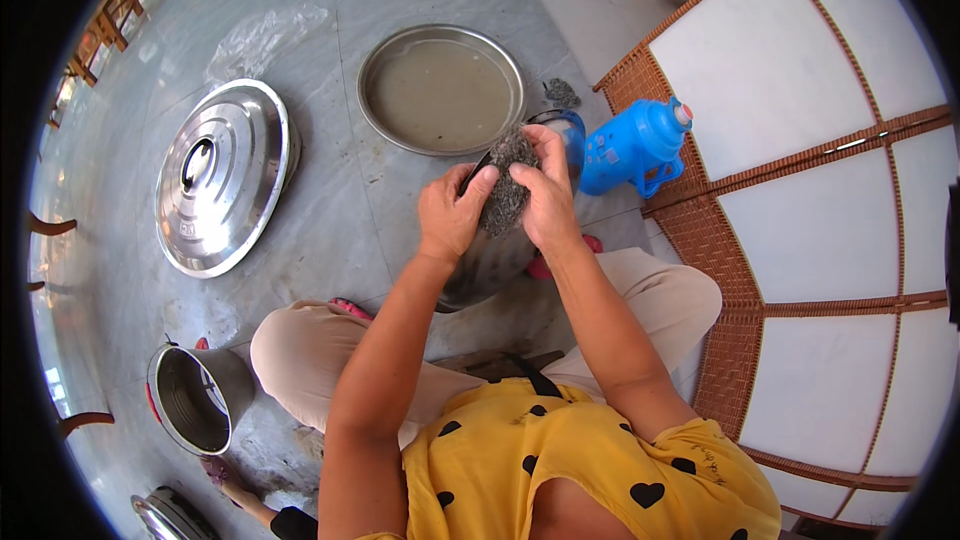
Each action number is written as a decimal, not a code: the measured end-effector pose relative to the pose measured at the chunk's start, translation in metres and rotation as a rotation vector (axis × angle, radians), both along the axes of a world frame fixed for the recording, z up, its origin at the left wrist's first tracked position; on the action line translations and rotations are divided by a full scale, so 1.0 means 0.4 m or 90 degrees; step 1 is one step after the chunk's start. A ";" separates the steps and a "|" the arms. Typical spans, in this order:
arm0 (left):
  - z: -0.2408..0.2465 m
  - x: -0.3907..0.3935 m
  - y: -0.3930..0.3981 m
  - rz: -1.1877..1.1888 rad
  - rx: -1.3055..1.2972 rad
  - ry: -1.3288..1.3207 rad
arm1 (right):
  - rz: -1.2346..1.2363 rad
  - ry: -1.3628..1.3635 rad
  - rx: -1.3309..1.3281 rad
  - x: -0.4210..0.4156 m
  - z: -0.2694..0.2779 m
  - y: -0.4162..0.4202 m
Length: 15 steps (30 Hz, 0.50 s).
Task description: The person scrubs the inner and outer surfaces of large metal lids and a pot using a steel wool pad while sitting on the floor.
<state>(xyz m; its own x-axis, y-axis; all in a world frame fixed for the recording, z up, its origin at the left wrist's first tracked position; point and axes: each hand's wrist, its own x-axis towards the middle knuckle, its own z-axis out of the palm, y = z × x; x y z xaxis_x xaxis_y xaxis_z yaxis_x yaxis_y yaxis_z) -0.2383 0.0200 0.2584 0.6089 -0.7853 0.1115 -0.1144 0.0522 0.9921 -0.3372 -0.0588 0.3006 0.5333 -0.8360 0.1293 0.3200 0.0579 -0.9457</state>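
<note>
My left hand (456, 214) and my right hand (549, 191) both grip a grey steel-wool scouring pad (508, 187), thumbs on its top face. A dark rim shows beside my left fingers; what it belongs to is mostly hidden. Under my hands, between my knees, stands a large dark metal pot (487, 270), partly covered by my arms. Just beyond my hands a round steel basin (442, 148) holds cloudy water. A second clump of steel wool (561, 93) lies on the floor to the basin's right, near a blue-rimmed container (574, 131) that my right hand partly hides.
A blue thermos flask (634, 146) stands at right before a wicker-framed screen (727, 255). At left are a steel lid (225, 180), crumpled plastic film (262, 37) and a metal bucket (244, 390). Another person's foot (225, 478) shows at lower left.
</note>
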 end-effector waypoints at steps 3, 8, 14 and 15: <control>0.001 -0.004 -0.005 -0.001 0.023 -0.050 | 0.054 -0.050 0.085 -0.006 -0.007 0.008; -0.005 -0.009 -0.007 0.037 0.029 -0.103 | 0.121 -0.045 0.091 -0.019 -0.011 0.027; -0.025 -0.001 -0.010 0.059 0.030 -0.048 | 0.179 -0.116 0.180 -0.035 0.003 0.050; -0.025 -0.006 -0.012 0.062 0.022 -0.066 | 0.172 -0.117 0.207 -0.044 -0.001 0.050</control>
